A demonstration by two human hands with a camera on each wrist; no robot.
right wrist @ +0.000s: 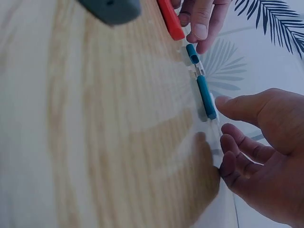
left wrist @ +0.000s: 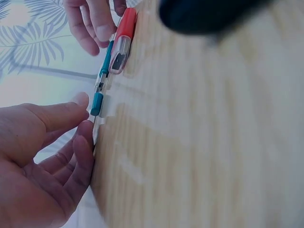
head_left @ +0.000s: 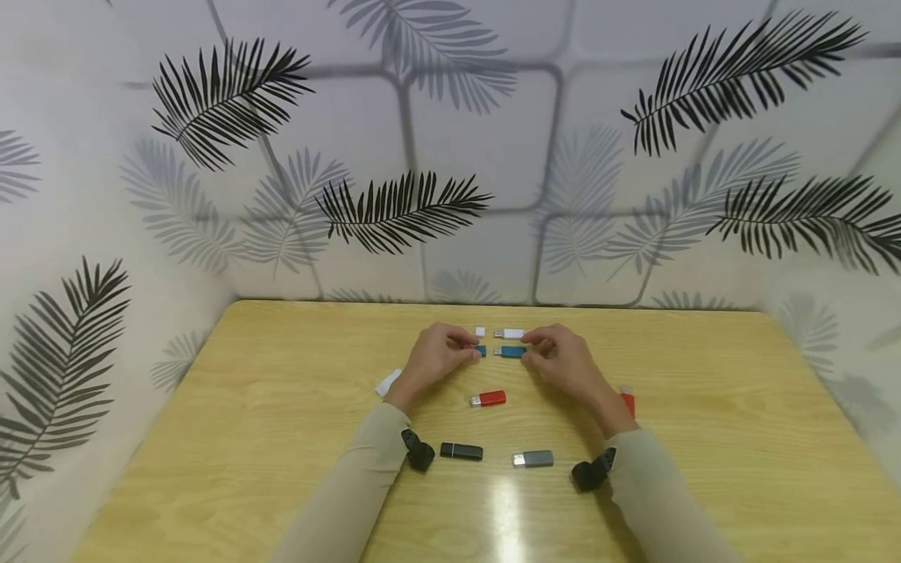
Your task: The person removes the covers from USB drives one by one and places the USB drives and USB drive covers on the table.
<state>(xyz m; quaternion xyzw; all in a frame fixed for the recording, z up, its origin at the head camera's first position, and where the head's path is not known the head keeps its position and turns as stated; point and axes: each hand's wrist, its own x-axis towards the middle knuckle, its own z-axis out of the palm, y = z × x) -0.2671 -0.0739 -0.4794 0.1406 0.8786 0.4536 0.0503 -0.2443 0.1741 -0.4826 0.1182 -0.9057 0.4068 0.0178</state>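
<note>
On the wooden table a blue USB stick [head_left: 510,352] lies with its metal plug toward a separate blue cap [head_left: 482,351]. Behind them lie a white USB stick [head_left: 512,334] and a small white cap [head_left: 480,331], also apart. My left hand [head_left: 438,358] is at the left end of the blue cap, thumb and fingers loosely bent with a gap between them. At the other end, beside the blue stick, my right hand [head_left: 563,361] has its thumb and fingers apart. Neither hand visibly grips anything. Nearer me lies a red USB stick [head_left: 488,399], its plug pointing left.
A black USB stick [head_left: 461,451] and a grey one [head_left: 533,459] lie between my forearms. My right forearm partly covers another red piece [head_left: 628,401]; a white piece [head_left: 388,382] shows beside my left forearm. A leaf-patterned wall [head_left: 486,258] stands behind the table.
</note>
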